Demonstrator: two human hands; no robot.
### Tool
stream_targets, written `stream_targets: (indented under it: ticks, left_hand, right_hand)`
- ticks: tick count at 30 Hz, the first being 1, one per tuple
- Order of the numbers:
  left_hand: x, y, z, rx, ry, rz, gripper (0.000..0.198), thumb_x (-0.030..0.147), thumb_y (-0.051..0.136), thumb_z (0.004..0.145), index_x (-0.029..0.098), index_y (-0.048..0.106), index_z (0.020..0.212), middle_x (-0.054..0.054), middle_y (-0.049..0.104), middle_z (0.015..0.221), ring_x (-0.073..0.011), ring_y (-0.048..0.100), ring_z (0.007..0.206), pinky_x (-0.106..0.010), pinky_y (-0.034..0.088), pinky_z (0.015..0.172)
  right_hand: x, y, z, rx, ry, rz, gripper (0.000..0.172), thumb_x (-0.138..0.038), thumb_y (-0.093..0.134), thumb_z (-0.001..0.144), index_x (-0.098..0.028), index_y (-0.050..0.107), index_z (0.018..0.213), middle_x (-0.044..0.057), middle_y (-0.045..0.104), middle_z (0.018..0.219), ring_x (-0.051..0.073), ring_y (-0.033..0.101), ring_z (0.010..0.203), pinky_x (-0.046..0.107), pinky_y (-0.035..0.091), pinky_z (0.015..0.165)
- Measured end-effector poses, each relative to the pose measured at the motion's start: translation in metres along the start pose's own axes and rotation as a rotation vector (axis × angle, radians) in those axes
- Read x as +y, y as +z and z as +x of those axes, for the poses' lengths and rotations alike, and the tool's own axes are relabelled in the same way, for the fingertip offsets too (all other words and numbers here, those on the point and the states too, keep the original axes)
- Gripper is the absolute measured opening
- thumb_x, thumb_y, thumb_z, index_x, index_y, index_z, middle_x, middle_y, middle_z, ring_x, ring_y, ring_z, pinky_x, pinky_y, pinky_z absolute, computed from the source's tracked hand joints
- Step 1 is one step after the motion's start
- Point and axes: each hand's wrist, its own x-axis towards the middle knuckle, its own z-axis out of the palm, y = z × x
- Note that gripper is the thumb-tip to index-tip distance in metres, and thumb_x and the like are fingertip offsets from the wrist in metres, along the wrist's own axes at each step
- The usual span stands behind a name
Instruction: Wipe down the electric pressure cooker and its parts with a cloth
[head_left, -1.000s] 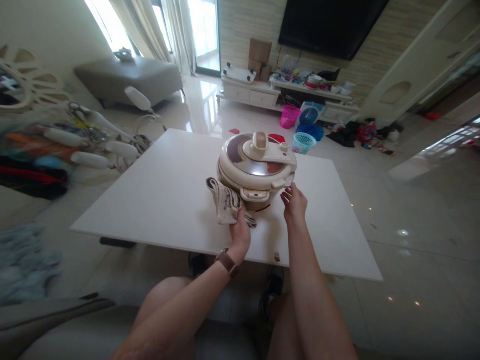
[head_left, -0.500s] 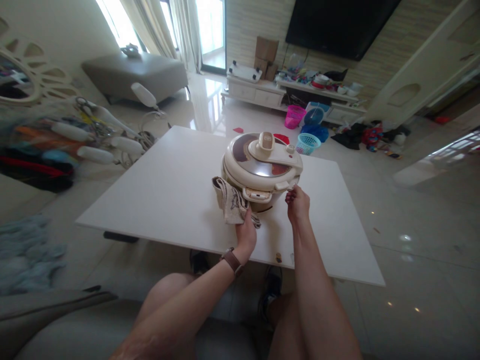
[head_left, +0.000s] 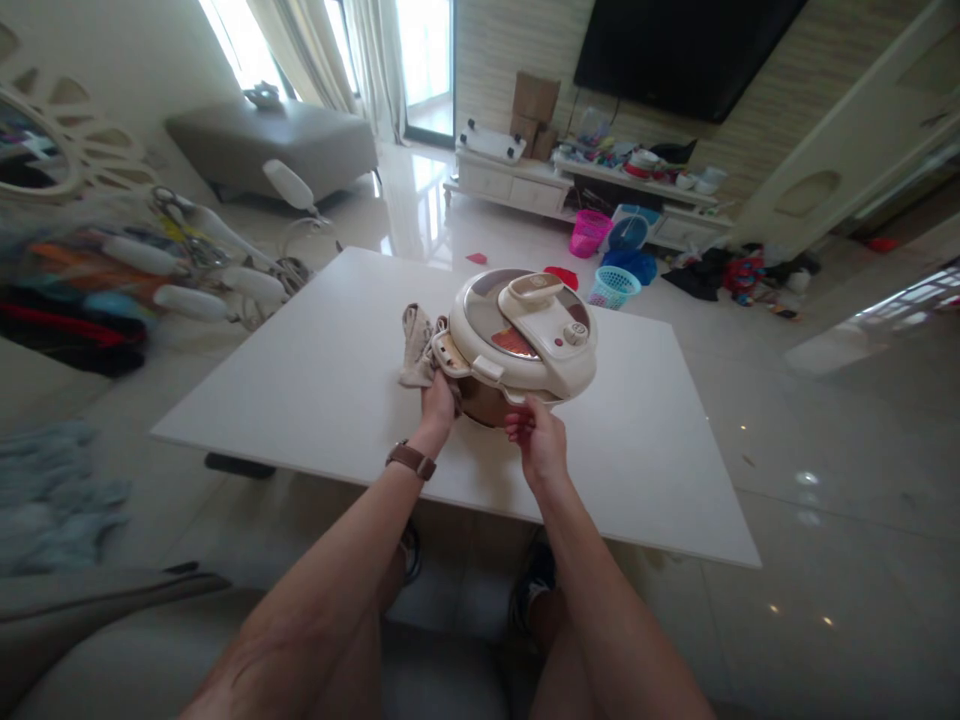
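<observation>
The pressure cooker (head_left: pixel 525 335) stands at the middle of the white table (head_left: pixel 315 390). The left hand (head_left: pixel 439 395) clutches a cloth (head_left: pixel 415 345) against its left side. The right hand (head_left: pixel 536 440) grips its near rim.

Cream pressure cooker (head_left: pixel 525 335) lidded, on table; cloth (head_left: pixel 416 345) alongside.

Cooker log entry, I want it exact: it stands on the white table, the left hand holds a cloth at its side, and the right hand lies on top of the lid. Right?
Not quite. In the head view the right hand grips the cooker's near edge, below the lid, not its top. The rest holds: white table, left hand holding the cloth at its side.
</observation>
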Motion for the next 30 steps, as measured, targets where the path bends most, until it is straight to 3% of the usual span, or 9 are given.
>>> stream_targets:
  ticks: [2, 6, 8, 11, 16, 21, 28, 30]
  left_hand:
    - [-0.001, 0.000, -0.013, 0.009, -0.017, -0.008, 0.022, 0.038, 0.058, 0.096, 0.022, 0.071, 0.105, -0.007, 0.079, 0.116, -0.0226, 0.063, 0.139, -0.040, 0.050, 0.118]
    - [-0.013, 0.008, -0.066, 0.044, 0.069, 0.000, 0.029, 0.035, 0.056, 0.100, 0.024, 0.069, 0.124, -0.006, 0.073, 0.142, -0.0199, 0.054, 0.151, -0.040, 0.039, 0.129]
    - [-0.019, 0.013, -0.087, 0.045, 0.046, 0.028, 0.031, 0.035, 0.054, 0.102, 0.023, 0.068, 0.127, -0.008, 0.071, 0.146, -0.0210, 0.053, 0.152, -0.042, 0.037, 0.131]
    - [-0.023, 0.015, -0.099, 0.022, 0.022, 0.042, 0.034, 0.036, 0.054, 0.103, 0.022, 0.067, 0.131, -0.009, 0.066, 0.153, -0.0213, 0.049, 0.156, -0.042, 0.031, 0.134]
    - [-0.022, 0.012, -0.093, 0.002, -0.012, 0.098, 0.035, 0.035, 0.054, 0.103, 0.023, 0.068, 0.133, -0.008, 0.069, 0.149, -0.0210, 0.050, 0.154, -0.041, 0.034, 0.133]
    - [-0.022, 0.015, -0.080, -0.016, 0.024, 0.103, 0.036, 0.036, 0.054, 0.103, 0.023, 0.068, 0.134, -0.007, 0.069, 0.150, -0.0209, 0.052, 0.153, -0.040, 0.036, 0.131]
    - [-0.001, 0.007, -0.003, -0.082, 0.043, -0.013, 0.037, 0.035, 0.062, 0.097, 0.025, 0.070, 0.131, -0.004, 0.071, 0.146, -0.0214, 0.054, 0.152, -0.040, 0.039, 0.129]
    - [0.003, 0.004, 0.006, -0.095, 0.051, -0.033, 0.038, 0.036, 0.064, 0.096, 0.026, 0.070, 0.132, -0.003, 0.069, 0.149, -0.0208, 0.051, 0.153, -0.040, 0.037, 0.130]
  right_hand:
    - [-0.006, -0.008, 0.004, 0.041, -0.014, 0.025, 0.033, -0.049, 0.070, 0.080, -0.019, 0.063, 0.069, 0.002, 0.066, 0.057, 0.012, 0.056, 0.045, 0.022, 0.041, 0.042]
    - [-0.017, -0.026, 0.016, 0.192, -0.213, 0.106, 0.023, -0.041, 0.063, 0.081, -0.021, 0.059, 0.071, -0.004, 0.059, 0.055, 0.009, 0.052, 0.043, 0.020, 0.034, 0.041]
    - [-0.021, -0.031, 0.021, 0.226, -0.222, 0.145, 0.023, -0.040, 0.059, 0.084, -0.020, 0.059, 0.072, -0.004, 0.057, 0.056, 0.009, 0.051, 0.043, 0.020, 0.032, 0.040]
    - [-0.022, -0.030, 0.027, 0.260, -0.214, 0.162, 0.029, -0.043, 0.060, 0.089, -0.021, 0.056, 0.070, -0.004, 0.055, 0.056, 0.008, 0.049, 0.043, 0.021, 0.029, 0.040]
    - [-0.015, -0.020, 0.032, 0.261, -0.313, 0.166, 0.041, -0.054, 0.068, 0.093, -0.022, 0.051, 0.073, -0.007, 0.049, 0.058, 0.006, 0.042, 0.045, 0.019, 0.026, 0.041]
    - [-0.004, -0.013, 0.028, 0.244, -0.288, 0.205, 0.040, -0.052, 0.071, 0.093, -0.022, 0.051, 0.076, -0.009, 0.047, 0.060, 0.005, 0.038, 0.047, 0.018, 0.027, 0.044]
    - [0.011, -0.001, 0.022, 0.067, -0.223, 0.155, 0.046, -0.055, 0.084, 0.080, -0.022, 0.053, 0.075, -0.008, 0.054, 0.060, 0.005, 0.042, 0.048, 0.018, 0.026, 0.044]
    - [0.013, 0.000, 0.022, 0.026, -0.191, 0.138, 0.048, -0.057, 0.087, 0.076, -0.022, 0.054, 0.075, -0.007, 0.055, 0.059, 0.005, 0.043, 0.048, 0.018, 0.028, 0.044]
